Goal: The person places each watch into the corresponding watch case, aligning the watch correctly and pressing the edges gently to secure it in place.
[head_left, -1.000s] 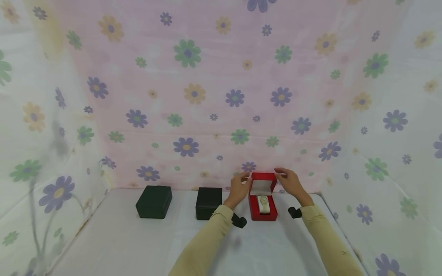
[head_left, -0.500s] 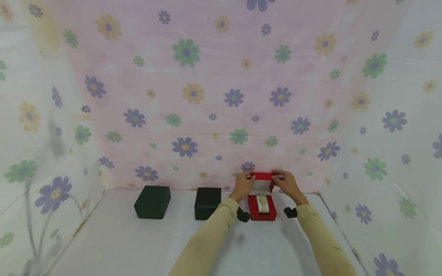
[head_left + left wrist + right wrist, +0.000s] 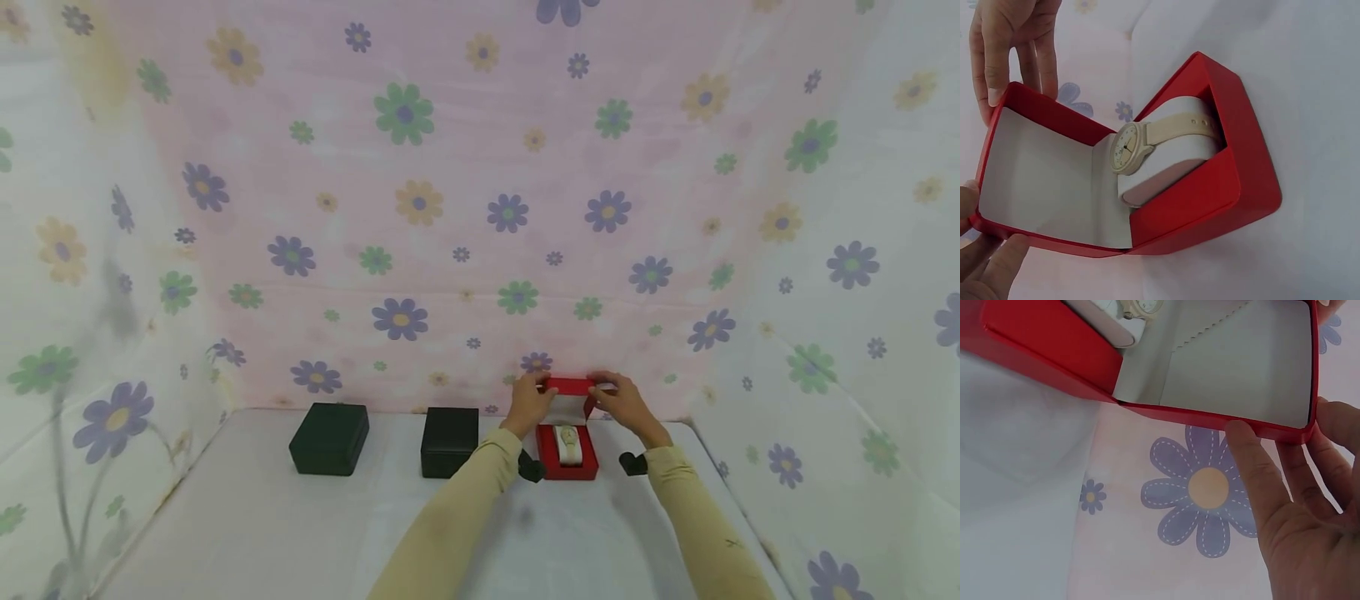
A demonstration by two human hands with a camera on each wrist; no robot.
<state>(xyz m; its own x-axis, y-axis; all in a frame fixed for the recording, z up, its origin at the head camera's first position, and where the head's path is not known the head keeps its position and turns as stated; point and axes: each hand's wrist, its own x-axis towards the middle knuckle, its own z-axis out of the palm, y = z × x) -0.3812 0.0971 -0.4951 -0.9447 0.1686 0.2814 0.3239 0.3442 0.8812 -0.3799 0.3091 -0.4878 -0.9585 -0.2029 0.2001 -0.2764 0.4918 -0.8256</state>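
Observation:
A red watch box [image 3: 547,468] stands with its lid [image 3: 572,386] raised. Inside it, a cream wristwatch [image 3: 1127,149] wraps round a white cushion [image 3: 1172,169]. My left hand [image 3: 529,406] grips the lid's left corner, thumb at the front edge and fingers at the outside, as the left wrist view shows. At the opposite corner my right hand [image 3: 1310,512] holds the lid between thumb and fingers. The pale lining [image 3: 1041,181] of the lid faces me. The outer back of the lid is hidden in the head view.
A black box [image 3: 450,437] is left of the red one, partly covered by my left sleeve. Farther left sits a dark green box [image 3: 330,437]. All stand on the white-covered table [image 3: 285,533], near a flowered cloth wall [image 3: 450,250] behind.
One second ago both hands were beside the raised lid. They have come inward and taken hold of its corners, and the lid leans slightly more forward. The boxes stay in place.

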